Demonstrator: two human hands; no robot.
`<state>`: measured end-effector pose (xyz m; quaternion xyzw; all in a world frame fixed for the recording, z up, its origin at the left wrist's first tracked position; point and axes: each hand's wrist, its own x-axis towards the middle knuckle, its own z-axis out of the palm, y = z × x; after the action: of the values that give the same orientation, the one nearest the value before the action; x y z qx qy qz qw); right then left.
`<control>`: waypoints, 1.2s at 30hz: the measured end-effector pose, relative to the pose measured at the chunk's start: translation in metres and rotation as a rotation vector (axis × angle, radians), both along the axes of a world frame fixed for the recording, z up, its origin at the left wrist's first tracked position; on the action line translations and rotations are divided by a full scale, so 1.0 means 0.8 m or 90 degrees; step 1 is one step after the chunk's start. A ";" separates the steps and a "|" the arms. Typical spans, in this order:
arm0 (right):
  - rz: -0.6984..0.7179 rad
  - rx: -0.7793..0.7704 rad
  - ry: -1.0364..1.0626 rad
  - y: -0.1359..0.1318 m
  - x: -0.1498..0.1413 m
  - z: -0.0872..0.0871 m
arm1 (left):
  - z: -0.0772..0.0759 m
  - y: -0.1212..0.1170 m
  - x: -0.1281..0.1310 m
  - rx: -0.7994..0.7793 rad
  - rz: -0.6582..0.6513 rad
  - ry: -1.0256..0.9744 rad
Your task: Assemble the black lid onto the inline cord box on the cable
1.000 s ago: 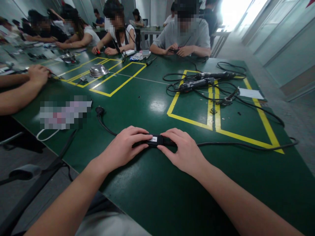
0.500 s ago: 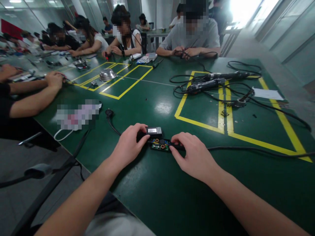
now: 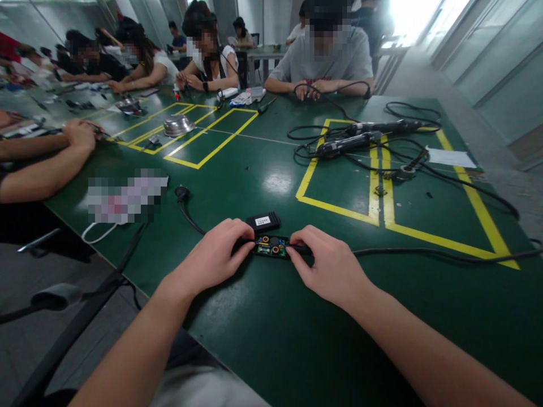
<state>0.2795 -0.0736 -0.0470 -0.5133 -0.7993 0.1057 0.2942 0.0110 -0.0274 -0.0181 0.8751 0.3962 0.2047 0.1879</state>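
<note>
An opened black adapter box (image 3: 272, 247) lies on the green table (image 3: 271, 333) in front of me, its circuit board with orange and green parts showing. My left hand (image 3: 214, 257) pinches its left end. My right hand (image 3: 328, 265) grips its right end, where a black cable (image 3: 424, 255) leaves to the right. The box's black lid (image 3: 263, 221), with a white label, lies on the table just behind, apart from both hands. Another black cord with a plug (image 3: 183, 195) runs off to the left.
Yellow tape rectangles (image 3: 339, 206) mark the table. Two black electric screwdrivers (image 3: 352, 142) with tangled cords lie at the back right beside a white paper (image 3: 452, 157). A metal bowl (image 3: 177, 125) sits at back left. Several other people work around the table; a neighbour's arms (image 3: 42, 164) rest at left.
The lid has come off the closed box, was held up by my left hand, and now lies on the table behind it. My left hand has returned to the box's left end.
</note>
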 end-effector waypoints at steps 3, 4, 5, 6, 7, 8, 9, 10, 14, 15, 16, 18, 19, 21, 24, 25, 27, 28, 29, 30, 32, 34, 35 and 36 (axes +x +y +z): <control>-0.008 0.017 0.000 0.000 0.000 -0.001 | -0.002 0.002 -0.003 -0.023 -0.005 -0.002; -0.009 0.022 -0.001 0.000 0.000 -0.001 | -0.002 0.003 -0.004 -0.026 -0.006 -0.003; -0.008 0.025 -0.002 0.000 0.000 -0.001 | -0.002 0.002 -0.004 -0.026 -0.009 -0.004; -0.007 0.027 -0.002 0.000 0.000 -0.001 | -0.002 0.002 -0.005 -0.023 -0.012 -0.004; -0.007 0.028 -0.002 0.000 0.000 -0.001 | -0.002 0.001 -0.005 -0.017 -0.016 -0.004; -0.007 0.027 -0.003 0.000 0.000 -0.001 | -0.002 0.001 -0.006 -0.008 -0.021 -0.003; -0.007 0.026 -0.004 0.000 0.000 0.000 | -0.002 0.000 -0.006 0.003 -0.027 -0.001; -0.009 0.024 -0.005 0.000 0.000 0.000 | -0.003 0.000 -0.006 0.014 -0.030 0.000; -0.006 0.037 0.002 -0.001 0.000 0.001 | -0.005 -0.002 -0.005 0.057 -0.030 -0.014; -0.004 0.043 0.010 -0.001 0.000 0.001 | -0.004 -0.002 -0.005 0.063 -0.029 -0.024; -0.003 0.050 0.022 -0.001 -0.001 0.001 | -0.004 -0.002 -0.005 0.066 -0.029 -0.036; -0.007 0.057 0.047 -0.002 -0.001 0.002 | -0.001 -0.003 -0.004 0.062 -0.029 -0.061; -0.011 0.056 0.059 -0.002 -0.001 0.002 | 0.001 -0.004 -0.004 0.057 -0.030 -0.070; -0.020 0.046 0.074 -0.002 -0.001 0.003 | 0.005 -0.005 -0.003 0.043 -0.033 -0.074; -0.024 0.026 0.077 -0.002 -0.001 0.005 | 0.009 -0.006 -0.004 0.028 -0.024 -0.063; -0.022 0.023 0.077 -0.001 0.000 0.006 | 0.010 -0.006 -0.004 0.026 -0.015 -0.060; -0.017 0.021 0.083 -0.001 0.000 0.007 | 0.010 -0.006 -0.004 0.023 -0.001 -0.055; -0.015 0.020 0.087 -0.001 0.000 0.008 | 0.009 -0.006 -0.005 0.021 0.003 -0.053; -0.014 0.020 0.092 0.000 0.000 0.008 | 0.009 -0.006 -0.005 0.020 0.005 -0.052; -0.014 0.020 0.097 0.000 -0.001 0.008 | 0.009 -0.006 -0.005 0.020 0.006 -0.053; -0.015 0.028 0.105 0.000 -0.001 0.008 | 0.010 -0.006 -0.005 0.021 0.008 -0.055; -0.015 0.039 0.112 0.000 -0.001 0.008 | 0.011 -0.007 -0.005 0.024 0.008 -0.057; -0.012 0.046 0.114 0.000 -0.001 0.008 | 0.011 -0.007 -0.005 0.025 0.007 -0.057; -0.009 0.053 0.116 0.000 -0.001 0.008 | 0.011 -0.007 -0.005 0.024 0.006 -0.056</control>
<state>0.2785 -0.0738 -0.0408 -0.4944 -0.7694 0.1163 0.3873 0.0066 -0.0330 -0.0091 0.8667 0.3878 0.2516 0.1874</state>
